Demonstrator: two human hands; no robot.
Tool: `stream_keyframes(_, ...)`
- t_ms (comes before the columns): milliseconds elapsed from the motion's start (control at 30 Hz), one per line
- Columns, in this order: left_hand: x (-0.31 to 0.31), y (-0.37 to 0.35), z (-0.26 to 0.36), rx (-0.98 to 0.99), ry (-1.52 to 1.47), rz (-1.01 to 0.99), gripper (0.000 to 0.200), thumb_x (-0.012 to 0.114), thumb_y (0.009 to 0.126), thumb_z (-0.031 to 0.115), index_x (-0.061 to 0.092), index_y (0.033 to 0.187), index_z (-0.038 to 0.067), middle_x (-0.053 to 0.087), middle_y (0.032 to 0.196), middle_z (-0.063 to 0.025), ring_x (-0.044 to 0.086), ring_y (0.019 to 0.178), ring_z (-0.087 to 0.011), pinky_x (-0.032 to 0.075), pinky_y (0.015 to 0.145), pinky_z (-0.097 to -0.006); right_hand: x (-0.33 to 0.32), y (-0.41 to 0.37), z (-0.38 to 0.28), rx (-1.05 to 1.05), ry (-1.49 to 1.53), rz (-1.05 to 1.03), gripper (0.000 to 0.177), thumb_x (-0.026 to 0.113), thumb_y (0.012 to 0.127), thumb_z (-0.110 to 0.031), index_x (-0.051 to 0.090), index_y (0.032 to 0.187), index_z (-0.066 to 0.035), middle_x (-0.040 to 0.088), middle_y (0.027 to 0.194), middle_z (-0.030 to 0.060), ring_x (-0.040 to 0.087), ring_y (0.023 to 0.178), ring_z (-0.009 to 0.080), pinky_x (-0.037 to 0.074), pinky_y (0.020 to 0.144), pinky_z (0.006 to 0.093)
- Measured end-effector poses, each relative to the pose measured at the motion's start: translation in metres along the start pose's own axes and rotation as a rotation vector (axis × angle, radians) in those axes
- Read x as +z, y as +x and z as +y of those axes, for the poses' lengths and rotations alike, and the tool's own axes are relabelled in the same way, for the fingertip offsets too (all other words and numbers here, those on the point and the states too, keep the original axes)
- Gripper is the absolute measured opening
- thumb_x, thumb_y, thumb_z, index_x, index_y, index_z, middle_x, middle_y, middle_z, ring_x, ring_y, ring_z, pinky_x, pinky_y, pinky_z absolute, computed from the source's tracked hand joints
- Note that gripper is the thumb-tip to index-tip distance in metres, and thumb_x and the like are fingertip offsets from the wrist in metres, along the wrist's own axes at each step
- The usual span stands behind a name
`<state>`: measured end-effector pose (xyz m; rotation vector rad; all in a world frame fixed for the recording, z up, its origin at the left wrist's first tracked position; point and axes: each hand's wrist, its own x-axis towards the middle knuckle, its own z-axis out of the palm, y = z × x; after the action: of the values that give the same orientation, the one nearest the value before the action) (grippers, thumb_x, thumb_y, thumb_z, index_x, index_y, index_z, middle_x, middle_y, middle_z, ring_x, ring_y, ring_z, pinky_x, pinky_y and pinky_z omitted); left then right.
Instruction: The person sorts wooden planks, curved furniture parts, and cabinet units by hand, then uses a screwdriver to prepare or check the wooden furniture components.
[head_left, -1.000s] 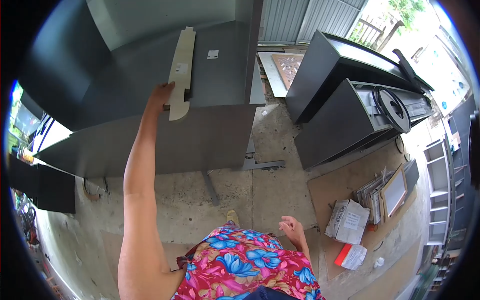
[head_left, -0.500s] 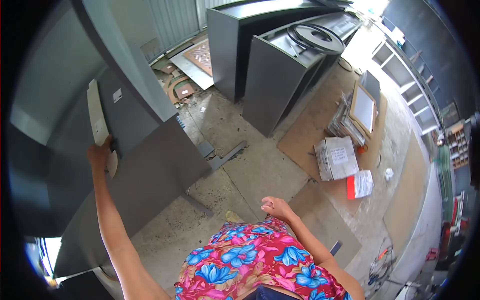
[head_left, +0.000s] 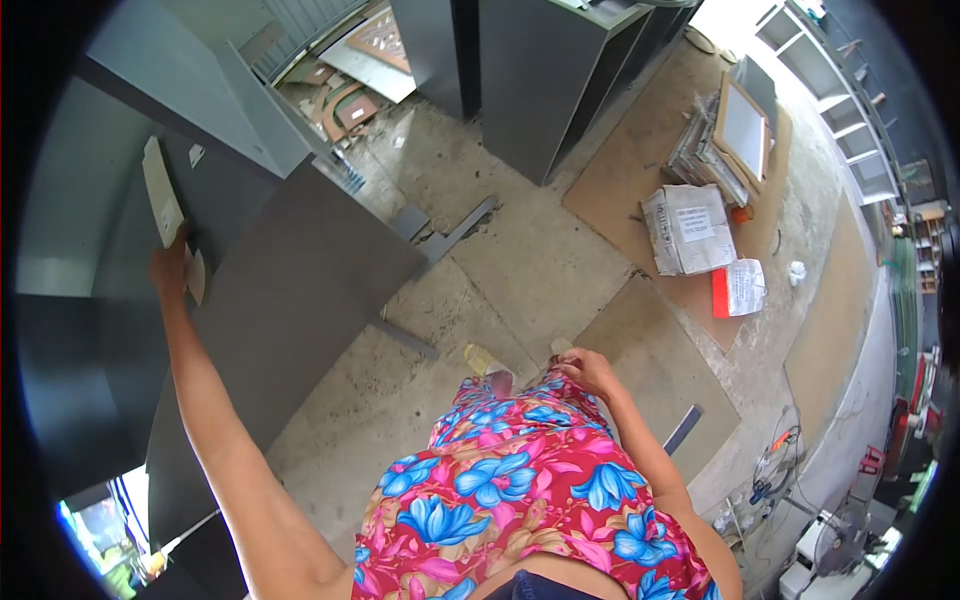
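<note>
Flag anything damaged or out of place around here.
The cardboard box looks crumpled and worn. A crumpled white scrap lies loose on the floor, like dropped litter. Cables sprawl in an untidy tangle at the lower right.

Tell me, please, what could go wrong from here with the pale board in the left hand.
The pale board might tip or slip, as only the left hand grips it, near its lower end. A yellowish shoe could catch on the grey strip low beside it.
</note>
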<state>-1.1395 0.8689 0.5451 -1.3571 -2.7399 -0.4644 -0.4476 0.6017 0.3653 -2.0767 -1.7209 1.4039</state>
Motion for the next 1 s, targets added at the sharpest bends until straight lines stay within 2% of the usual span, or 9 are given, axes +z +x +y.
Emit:
stream_keyframes(100, -0.025, -0.057, 0.042, -0.118, 0.153, 0.427, 0.076, 0.061, 0.072, 0.057, 0.052, 0.118, -0.003, 0.049, 0.117, -0.0252, 0.05, 0.109, -0.0341, 0.042, 0.085, -0.0422, -0.002, -0.012, 0.019, 0.05, 0.079, 0.015, 0.03, 0.062, 0.078, -0.02, 0.061, 0.1, 0.0, 0.065, 0.09, 0.0175, 0.064, 0.084, 0.0264, 0.05, 0.074, 0.0346)
stream_keyframes(200, -0.039, -0.109, 0.035, 0.032, -0.125, 0.746, 0.065, 0.062, 0.077, 0.047, 0.05, 0.122, 0.002, 0.047, 0.115, -0.0217, 0.049, 0.105, -0.0309, 0.042, 0.083, -0.0406, 0.0, -0.014, 0.06, 0.108, 0.077, 0.008, 0.034, 0.062, 0.079, -0.02, 0.059, 0.103, 0.004, 0.065, 0.091, 0.0196, 0.064, 0.085, 0.0255, 0.05, 0.074, 0.0341)
stream_keyframes(333, -0.038, -0.224, 0.061, 0.09, -0.426, 0.939, 0.033, 0.061, 0.084, 0.026, 0.057, 0.105, 0.001, 0.052, 0.097, -0.0137, 0.053, 0.081, -0.0225, 0.045, 0.07, -0.0333, -0.014, -0.019, 0.098, 0.141, 0.061, -0.001, 0.035, 0.062, 0.079, -0.02, 0.058, 0.103, 0.005, 0.065, 0.089, 0.0204, 0.065, 0.081, 0.0244, 0.05, 0.071, 0.0333)
stream_keyframes(467, 0.046, -0.328, 0.061, -0.02, -0.382, 0.736, 0.017, 0.058, 0.085, 0.018, 0.057, 0.09, 0.001, 0.053, 0.09, -0.0098, 0.051, 0.074, -0.0201, 0.043, 0.066, -0.0315, -0.032, -0.012, 0.146, 0.122, 0.061, -0.024, 0.035, 0.062, 0.08, -0.019, 0.058, 0.105, 0.005, 0.065, 0.088, 0.0181, 0.065, 0.074, 0.0222, 0.05, 0.066, 0.0319)
stream_keyframes(533, 0.082, -0.393, 0.083, -0.117, -0.468, 0.506, 0.009, 0.057, 0.084, 0.012, 0.058, 0.085, 0.003, 0.053, 0.087, -0.0076, 0.05, 0.076, -0.0182, 0.042, 0.066, -0.0308, -0.044, -0.004, 0.178, 0.137, 0.12, -0.03, 0.033, 0.061, 0.081, -0.019, 0.058, 0.104, 0.005, 0.066, 0.086, 0.0162, 0.065, 0.07, 0.02, 0.05, 0.06, 0.0298)
stream_keyframes(633, 0.132, -0.483, 0.115, -0.097, -0.467, 0.348, 0.004, 0.058, 0.08, 0.007, 0.058, 0.081, 0.003, 0.054, 0.085, -0.0084, 0.05, 0.079, -0.0207, 0.042, 0.068, -0.0325, -0.077, 0.002, 0.216, 0.141, 0.21, -0.03, 0.03, 0.062, 0.08, -0.02, 0.061, 0.099, 0.003, 0.066, 0.083, 0.0159, 0.065, 0.064, 0.0182, 0.05, 0.058, 0.029)
stream_keyframes(767, 0.178, -0.569, 0.153, -0.118, -0.503, 0.171, 0.007, 0.06, 0.078, 0.007, 0.058, 0.075, 0.002, 0.054, 0.083, -0.0116, 0.052, 0.078, -0.0242, 0.043, 0.068, -0.0338, -0.126, 0.007, 0.265, 0.152, 0.276, 0.016, 0.029, 0.062, 0.08, -0.018, 0.06, 0.099, 0.003, 0.066, 0.081, 0.014, 0.064, 0.062, 0.0171, 0.049, 0.053, 0.0276)
stream_keyframes(867, 0.177, -0.608, 0.193, -0.295, -0.551, 0.022, 0.011, 0.063, 0.077, 0.009, 0.058, 0.072, 0.002, 0.053, 0.078, -0.012, 0.052, 0.076, -0.0257, 0.043, 0.067, -0.035, -0.157, 0.006, 0.307, 0.214, 0.363, 0.094, 0.027, 0.061, 0.08, -0.016, 0.06, 0.1, 0.003, 0.066, 0.078, 0.0122, 0.064, 0.061, 0.0165, 0.048, 0.05, 0.0263)
stream_keyframes(1000, 0.187, -0.641, 0.196, -0.238, -0.449, 0.014, 0.02, 0.065, 0.077, 0.014, 0.053, 0.067, 0.001, 0.051, 0.072, -0.0126, 0.052, 0.074, -0.0277, 0.042, 0.066, -0.0377, -0.18, -0.002, 0.347, 0.303, 0.421, 0.108, 0.026, 0.059, 0.083, -0.021, 0.058, 0.101, -0.003, 0.064, 0.078, 0.0081, 0.063, 0.062, 0.0148, 0.046, 0.047, 0.0249)
